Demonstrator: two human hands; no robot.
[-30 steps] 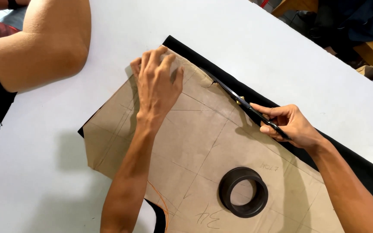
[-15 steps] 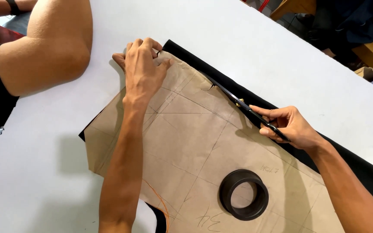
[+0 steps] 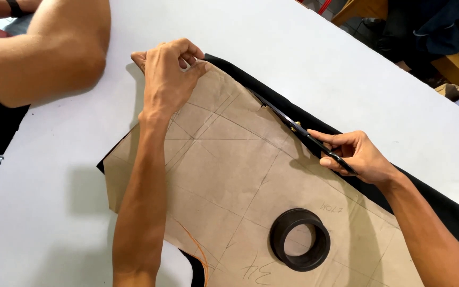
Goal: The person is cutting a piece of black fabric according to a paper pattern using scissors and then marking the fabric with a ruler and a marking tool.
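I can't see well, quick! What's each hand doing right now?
Left hand: fingers curled, pressing the brown paper pattern at its top corner.
Right hand: closed on the black scissors.

Brown paper pattern [image 3: 229,159] flat on black fabric [image 3: 442,207] — scissors [image 3: 298,127] along upper edge.

We look down on a broad white table [image 3: 346,69] under even, soft light. Beyond its far edge, wooden furniture [image 3: 367,8] and heaped dark cloth [image 3: 442,26] crowd the upper right corner, in shadow.
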